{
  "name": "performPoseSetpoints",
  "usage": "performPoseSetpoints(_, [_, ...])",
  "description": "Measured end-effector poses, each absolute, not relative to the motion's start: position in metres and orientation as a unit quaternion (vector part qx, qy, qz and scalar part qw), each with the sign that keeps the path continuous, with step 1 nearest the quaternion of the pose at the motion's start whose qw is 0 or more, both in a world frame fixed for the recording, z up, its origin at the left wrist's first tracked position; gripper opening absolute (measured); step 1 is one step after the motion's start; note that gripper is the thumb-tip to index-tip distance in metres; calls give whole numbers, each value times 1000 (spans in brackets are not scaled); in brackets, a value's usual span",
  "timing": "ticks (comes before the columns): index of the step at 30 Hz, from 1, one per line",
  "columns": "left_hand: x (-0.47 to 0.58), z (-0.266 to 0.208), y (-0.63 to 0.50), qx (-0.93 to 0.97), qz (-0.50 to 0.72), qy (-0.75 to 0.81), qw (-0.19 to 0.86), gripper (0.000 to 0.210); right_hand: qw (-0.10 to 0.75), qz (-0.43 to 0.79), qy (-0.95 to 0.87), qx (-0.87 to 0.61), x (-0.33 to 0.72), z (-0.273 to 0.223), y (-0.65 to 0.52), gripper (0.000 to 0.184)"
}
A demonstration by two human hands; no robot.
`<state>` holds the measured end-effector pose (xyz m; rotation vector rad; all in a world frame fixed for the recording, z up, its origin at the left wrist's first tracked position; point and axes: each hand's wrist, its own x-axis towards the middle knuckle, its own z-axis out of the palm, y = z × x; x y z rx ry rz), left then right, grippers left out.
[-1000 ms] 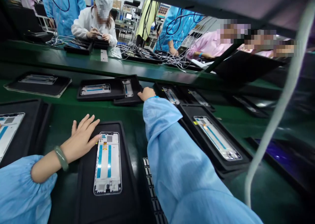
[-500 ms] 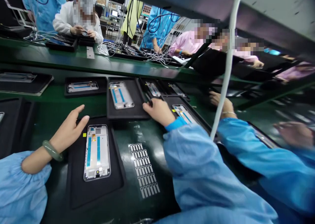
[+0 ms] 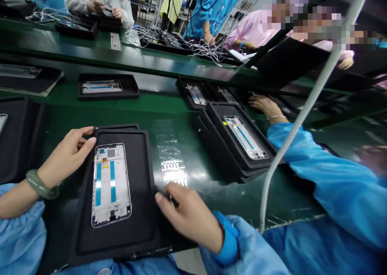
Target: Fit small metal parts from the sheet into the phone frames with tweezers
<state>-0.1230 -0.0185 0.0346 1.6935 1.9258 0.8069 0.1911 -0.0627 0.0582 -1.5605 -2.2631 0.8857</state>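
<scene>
A black tray (image 3: 142, 210) lies in front of me on the green belt (image 3: 169, 105), stacked on a second tray whose far rim (image 3: 117, 126) shows behind it. A white phone frame (image 3: 111, 184) with two blue strips rests in it. My left hand (image 3: 65, 156), with a green bangle on the wrist, pinches the tray's far left corner. My right hand (image 3: 187, 214) holds the tray's right edge, thumb on top. Both arms wear blue sleeves.
A sheet of small strips (image 3: 172, 172) lies right of the tray. A tray stack (image 3: 217, 154) with another frame sits further right, where a co-worker's hand (image 3: 264, 105) reaches. More trays (image 3: 109, 95) lie beyond. A white cable (image 3: 302, 113) hangs across. People work at the far bench.
My right hand has pulled a tray with a frame from the far side of the belt towards me. It now sits on the near tray. My left hand shifted to its corner.
</scene>
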Motion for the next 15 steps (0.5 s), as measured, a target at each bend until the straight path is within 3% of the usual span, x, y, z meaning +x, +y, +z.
performPoseSetpoints(6, [-90, 55, -12, 745, 273, 605, 69, 48, 423, 473, -534, -559, 228, 40, 17, 49])
performPoseSetpoints(10, [-45, 62, -11, 874, 181, 439, 102, 46, 460, 534, -438, -558, 231, 20, 25, 45])
performPoseSetpoints(15, [8, 48, -16, 950, 58, 296, 75, 54, 448, 505, -457, -578, 236, 6, 8, 41])
